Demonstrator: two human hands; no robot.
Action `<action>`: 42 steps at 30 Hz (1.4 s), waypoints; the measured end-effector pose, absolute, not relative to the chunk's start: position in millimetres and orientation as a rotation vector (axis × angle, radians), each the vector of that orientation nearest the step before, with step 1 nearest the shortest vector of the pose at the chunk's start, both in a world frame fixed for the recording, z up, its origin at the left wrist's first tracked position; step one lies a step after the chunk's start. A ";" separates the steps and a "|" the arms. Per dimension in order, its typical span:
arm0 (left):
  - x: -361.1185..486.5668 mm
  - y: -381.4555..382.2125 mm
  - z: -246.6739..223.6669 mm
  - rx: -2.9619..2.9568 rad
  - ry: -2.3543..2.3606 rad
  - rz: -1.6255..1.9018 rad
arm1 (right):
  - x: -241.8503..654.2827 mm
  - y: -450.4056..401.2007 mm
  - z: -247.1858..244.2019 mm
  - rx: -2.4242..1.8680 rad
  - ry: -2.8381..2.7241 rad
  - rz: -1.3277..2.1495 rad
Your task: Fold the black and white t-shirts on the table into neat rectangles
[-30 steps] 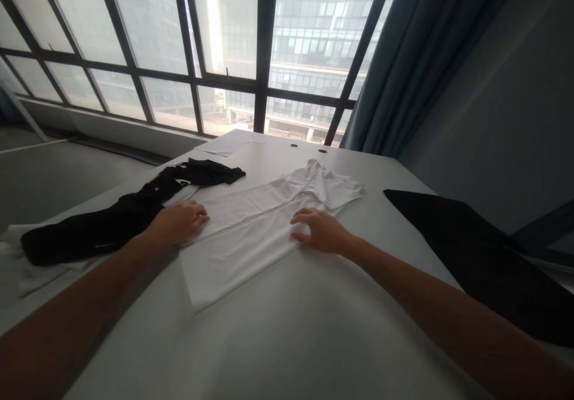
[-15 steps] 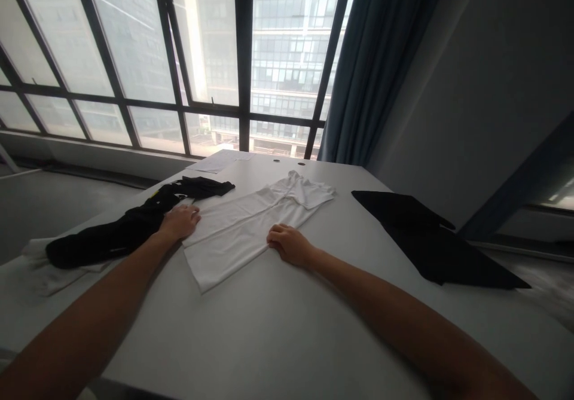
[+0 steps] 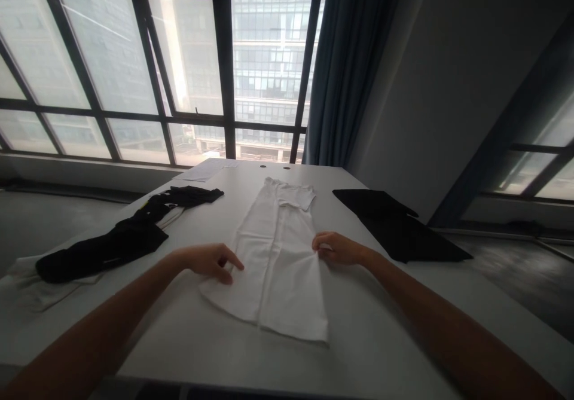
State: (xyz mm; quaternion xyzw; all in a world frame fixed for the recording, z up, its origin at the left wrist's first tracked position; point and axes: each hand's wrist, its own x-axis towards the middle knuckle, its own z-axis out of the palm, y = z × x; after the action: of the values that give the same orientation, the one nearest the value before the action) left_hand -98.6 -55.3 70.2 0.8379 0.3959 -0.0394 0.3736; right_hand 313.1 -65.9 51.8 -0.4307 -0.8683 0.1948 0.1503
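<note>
A white shirt [image 3: 287, 268] lies lengthwise on the white table [image 3: 188, 352], its hem toward me and a sleeve folded over near the far end. At the shirt's right edge, the fingers of my right hand [image 3: 338, 249] are closed on the fabric, which creases around them. My left hand [image 3: 210, 262] rests at the left edge, index finger stretched out over the cloth and thumb apart from it; its other fingers are curled and partly hidden.
Black clothing [image 3: 103, 247] is heaped on the left, over some white cloth [image 3: 54, 289]. Folded black fabric [image 3: 394, 226] lies along the right side. Paper sheets [image 3: 201, 171] are at the far left corner. Windows and a blue curtain [image 3: 341, 65] stand behind the table.
The white shirt has turned from slanting to lying nearly straight toward me. Its hem has come nearer. My left hand has moved closer to me, and my right hand has shifted right with the shirt's edge.
</note>
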 end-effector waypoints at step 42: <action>-39.2 -77.4 64.1 1.532 0.813 0.679 | 332.6 -118.9 62.5 -1.502 -1.681 1.222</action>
State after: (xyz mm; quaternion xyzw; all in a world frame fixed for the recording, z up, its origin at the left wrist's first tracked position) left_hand -39.2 -77.4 64.1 0.6601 0.3504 0.2923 0.5967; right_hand 332.6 -118.9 62.5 -0.5616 -0.6284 0.4569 0.2844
